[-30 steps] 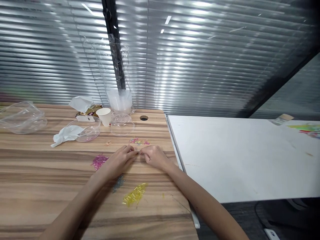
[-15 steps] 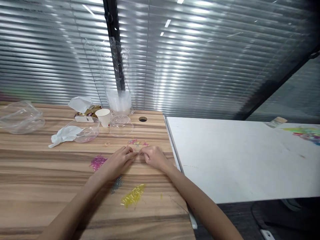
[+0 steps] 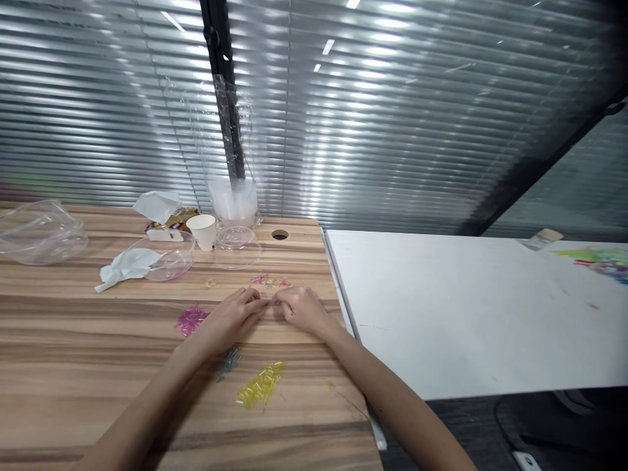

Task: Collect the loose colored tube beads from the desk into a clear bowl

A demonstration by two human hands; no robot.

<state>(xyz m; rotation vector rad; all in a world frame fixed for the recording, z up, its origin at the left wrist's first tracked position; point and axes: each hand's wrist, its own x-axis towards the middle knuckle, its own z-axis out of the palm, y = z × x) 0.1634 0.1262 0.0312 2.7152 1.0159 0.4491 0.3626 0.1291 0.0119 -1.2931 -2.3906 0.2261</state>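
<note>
My left hand point(image 3: 240, 309) and my right hand point(image 3: 299, 307) meet over the wooden table point(image 3: 98, 366), fingertips almost touching. Both are closed in a pinch, and whatever lies between the fingers is too small to make out. Just beyond them is a mixed pile of pink, yellow and bluish small tube pieces point(image 3: 269, 281). A pink pile point(image 3: 192, 319) lies left of my left forearm, a blue-grey pile point(image 3: 228, 364) beside its right side. Nearer me is a yellow pile point(image 3: 261, 384). By my right forearm lies a thin thread point(image 3: 350, 399) with a small yellow bit point(image 3: 331, 386) close to its end.
Toward the back stand a paper cup point(image 3: 201, 233), stacked clear cups point(image 3: 235, 201), a clear lid point(image 3: 239, 248), a clear dish point(image 3: 176, 261) with a tissue point(image 3: 130, 263), and a tissue pack point(image 3: 171, 219). Clear plastic containers point(image 3: 42, 232) sit far left. A white table point(image 3: 441, 307) adjoins on the right.
The small yellow bit by my right forearm has shifted a little to the right. Both hands stay in nearly the same place and pose.
</note>
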